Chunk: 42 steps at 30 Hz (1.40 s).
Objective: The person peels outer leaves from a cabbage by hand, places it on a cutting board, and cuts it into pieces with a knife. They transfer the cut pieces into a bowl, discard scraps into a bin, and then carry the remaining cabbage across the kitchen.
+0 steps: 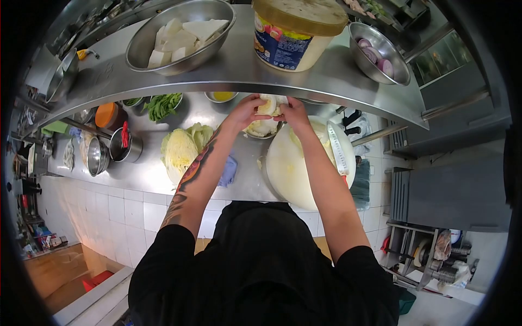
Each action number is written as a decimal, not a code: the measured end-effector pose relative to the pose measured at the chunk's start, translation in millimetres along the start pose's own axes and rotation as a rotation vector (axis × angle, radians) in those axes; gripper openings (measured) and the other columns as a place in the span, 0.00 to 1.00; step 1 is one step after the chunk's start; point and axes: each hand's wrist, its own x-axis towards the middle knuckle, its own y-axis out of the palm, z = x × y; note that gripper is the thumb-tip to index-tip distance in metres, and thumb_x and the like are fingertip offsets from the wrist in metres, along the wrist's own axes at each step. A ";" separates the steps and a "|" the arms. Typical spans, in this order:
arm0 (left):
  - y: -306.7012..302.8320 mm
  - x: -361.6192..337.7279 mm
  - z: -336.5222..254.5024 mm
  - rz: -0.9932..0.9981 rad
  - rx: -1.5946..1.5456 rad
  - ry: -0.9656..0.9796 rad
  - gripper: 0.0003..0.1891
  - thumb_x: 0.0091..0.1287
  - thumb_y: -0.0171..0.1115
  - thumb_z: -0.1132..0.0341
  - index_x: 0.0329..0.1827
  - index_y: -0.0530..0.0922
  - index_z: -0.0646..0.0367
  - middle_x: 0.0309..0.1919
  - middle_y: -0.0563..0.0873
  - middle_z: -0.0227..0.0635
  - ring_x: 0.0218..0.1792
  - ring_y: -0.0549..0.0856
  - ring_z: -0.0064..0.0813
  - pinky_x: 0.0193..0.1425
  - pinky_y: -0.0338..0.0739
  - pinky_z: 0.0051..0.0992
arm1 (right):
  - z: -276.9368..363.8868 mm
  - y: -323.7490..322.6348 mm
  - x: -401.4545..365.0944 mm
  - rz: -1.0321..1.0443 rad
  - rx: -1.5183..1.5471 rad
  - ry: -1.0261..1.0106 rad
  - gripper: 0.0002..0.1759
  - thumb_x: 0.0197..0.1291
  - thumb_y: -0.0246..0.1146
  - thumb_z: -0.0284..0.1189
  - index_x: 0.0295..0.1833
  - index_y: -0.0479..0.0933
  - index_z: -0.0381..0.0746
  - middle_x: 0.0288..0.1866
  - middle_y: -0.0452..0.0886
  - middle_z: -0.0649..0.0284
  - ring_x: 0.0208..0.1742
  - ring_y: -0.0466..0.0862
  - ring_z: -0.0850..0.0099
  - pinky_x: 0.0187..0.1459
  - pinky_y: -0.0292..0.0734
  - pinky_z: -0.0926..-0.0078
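Hands: your left hand (250, 110) and right hand (294, 113) are drawn close together, fingers and thumbs pinching the pale piece (269, 104) from both sides; whether it is one piece or two, I cannot tell.
Pale piece: between your hands, above the bench (142, 179); it looks soft, so light, even fingertip pressure should suit it better than squeezing.
Bowl (281, 127): just below your hands, with pale food inside; working centred over it should catch crumbs.
Shelf (228, 82): its edge runs near your fingertips; low wrists should avoid a knock.
Knife (336, 145): on the cutting board (283, 171), beside your right forearm; mind the blade when drawing back.
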 end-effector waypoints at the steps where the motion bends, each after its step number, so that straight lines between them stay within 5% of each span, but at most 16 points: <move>1: -0.3 -0.9 0.6 0.001 0.000 0.000 0.18 0.82 0.63 0.69 0.71 0.77 0.61 0.65 0.87 0.40 0.66 0.89 0.36 0.68 0.91 0.48 | -1.1 0.5 -2.2 -0.023 0.067 0.010 0.22 0.76 0.60 0.21 0.72 0.81 0.31 0.59 0.89 0.55 0.49 0.93 0.65 0.46 0.98 0.70; 7: -4.1 -2.1 12.3 0.047 -0.083 0.058 0.19 0.82 0.64 0.68 0.72 0.78 0.60 0.64 0.88 0.40 0.62 0.90 0.34 0.63 0.94 0.40 | 10.3 6.1 -9.9 0.026 0.145 0.061 0.21 0.80 0.64 0.30 0.72 0.81 0.32 0.59 0.89 0.56 0.52 0.93 0.65 0.49 0.98 0.69; 11: -3.5 -3.1 15.0 -0.013 0.205 0.206 0.20 0.81 0.65 0.70 0.73 0.77 0.61 0.64 0.88 0.40 0.61 0.91 0.33 0.61 0.94 0.37 | 13.4 8.4 -9.5 0.062 0.089 0.047 0.25 0.82 0.67 0.40 0.72 0.82 0.34 0.59 0.89 0.57 0.53 0.93 0.67 0.52 0.97 0.68; 18: -19.4 -3.6 16.1 0.097 0.017 0.171 0.23 0.80 0.65 0.71 0.76 0.74 0.62 0.66 0.86 0.41 0.63 0.90 0.34 0.60 0.93 0.35 | -0.8 -3.1 -2.1 0.116 0.244 0.117 0.21 0.83 0.65 0.37 0.70 0.82 0.34 0.61 0.90 0.58 0.54 0.93 0.65 0.54 0.97 0.68; 21: -7.0 -6.8 13.9 0.088 -0.116 0.067 0.23 0.80 0.63 0.72 0.77 0.74 0.62 0.67 0.85 0.41 0.63 0.90 0.36 0.61 0.94 0.36 | -11.4 9.4 2.0 0.054 0.033 0.017 0.18 0.81 0.62 0.30 0.69 0.82 0.33 0.62 0.90 0.56 0.55 0.93 0.64 0.54 0.97 0.66; 22: 6.3 -7.9 15.2 0.090 -0.115 0.064 0.23 0.80 0.63 0.72 0.77 0.74 0.62 0.67 0.85 0.41 0.63 0.90 0.36 0.61 0.94 0.36 | -13.5 15.2 2.6 -0.065 -0.334 -0.178 0.19 0.78 0.61 0.26 0.68 0.82 0.32 0.60 0.90 0.55 0.52 0.94 0.63 0.50 0.97 0.66; 23: 22.5 -7.7 18.6 0.042 0.173 0.284 0.23 0.81 0.61 0.71 0.77 0.73 0.62 0.69 0.84 0.43 0.64 0.90 0.38 0.63 0.93 0.40 | -15.1 17.8 2.5 -0.184 -0.702 -0.372 0.19 0.74 0.60 0.23 0.67 0.83 0.31 0.57 0.91 0.54 0.50 0.94 0.63 0.47 0.98 0.66; 24: 32.5 -10.2 17.0 -0.010 0.461 0.504 0.23 0.82 0.60 0.69 0.78 0.72 0.63 0.71 0.83 0.44 0.66 0.89 0.41 0.66 0.92 0.44 | -13.0 18.4 0.6 -0.183 -0.702 -0.371 0.19 0.74 0.60 0.23 0.67 0.83 0.31 0.57 0.91 0.54 0.50 0.94 0.63 0.47 0.98 0.66; 25: 35.6 -14.9 9.3 -0.012 0.461 0.504 0.23 0.82 0.60 0.69 0.78 0.72 0.63 0.71 0.83 0.44 0.66 0.89 0.41 0.66 0.92 0.44 | -7.7 20.1 -2.1 -0.194 -0.543 -0.317 0.20 0.72 0.59 0.21 0.66 0.83 0.31 0.56 0.91 0.54 0.49 0.94 0.62 0.45 0.98 0.65; 27: 38.6 -19.6 -5.9 -0.092 0.262 0.218 0.22 0.83 0.59 0.67 0.76 0.74 0.64 0.69 0.85 0.43 0.65 0.90 0.42 0.67 0.92 0.46 | 1.3 21.1 -3.6 -0.199 -0.384 -0.266 0.21 0.70 0.57 0.19 0.65 0.83 0.30 0.55 0.91 0.54 0.47 0.95 0.62 0.44 0.98 0.65; 29: 17.4 -8.3 -7.8 -0.065 0.169 0.172 0.21 0.83 0.59 0.65 0.74 0.77 0.65 0.67 0.87 0.43 0.64 0.90 0.41 0.66 0.92 0.44 | 7.2 13.6 -5.1 -0.108 0.075 -0.123 0.20 0.69 0.56 0.18 0.63 0.84 0.29 0.55 0.91 0.52 0.48 0.95 0.61 0.41 0.98 0.64; 33: -7.3 -6.9 -12.1 0.022 -0.107 0.170 0.17 0.83 0.61 0.63 0.65 0.84 0.67 0.57 0.93 0.40 0.60 0.93 0.37 0.59 0.95 0.40 | 5.8 3.6 -2.2 -0.139 0.004 -0.042 0.21 0.71 0.56 0.19 0.67 0.81 0.34 0.53 0.92 0.53 0.50 0.95 0.62 0.37 0.90 0.72; 36: -17.5 -3.6 -9.7 -0.106 0.090 0.255 0.15 0.84 0.62 0.62 0.61 0.87 0.63 0.57 0.93 0.40 0.56 0.94 0.36 0.57 0.94 0.37 | -10.5 -0.4 6.5 -0.186 -0.030 -0.027 0.21 0.72 0.57 0.21 0.68 0.80 0.32 0.55 0.92 0.50 0.54 0.95 0.57 0.45 0.92 0.65; 38: -30.4 13.4 4.3 -0.193 0.309 0.384 0.15 0.83 0.64 0.60 0.61 0.86 0.61 0.51 0.94 0.37 0.52 0.94 0.34 0.53 0.92 0.37 | -33.9 -1.0 14.1 -0.397 -0.591 -0.322 0.24 0.71 0.59 0.23 0.71 0.80 0.32 0.56 0.92 0.47 0.57 0.93 0.46 0.57 0.90 0.55; 39: -35.3 18.6 9.3 -0.280 0.530 0.512 0.15 0.83 0.66 0.58 0.61 0.85 0.59 0.45 0.94 0.34 0.47 0.95 0.32 0.48 0.91 0.36 | -27.8 2.1 9.3 -0.394 -0.591 -0.321 0.24 0.71 0.59 0.23 0.71 0.80 0.32 0.56 0.92 0.47 0.57 0.93 0.46 0.57 0.90 0.55; 42: -22.3 7.4 5.7 -0.309 0.966 0.380 0.22 0.81 0.67 0.52 0.67 0.84 0.58 0.56 0.93 0.40 0.57 0.93 0.39 0.58 0.87 0.42 | -13.4 26.9 -21.3 -0.351 -0.751 -0.334 0.31 0.69 0.63 0.26 0.78 0.75 0.32 0.69 0.86 0.42 0.72 0.84 0.40 0.72 0.82 0.50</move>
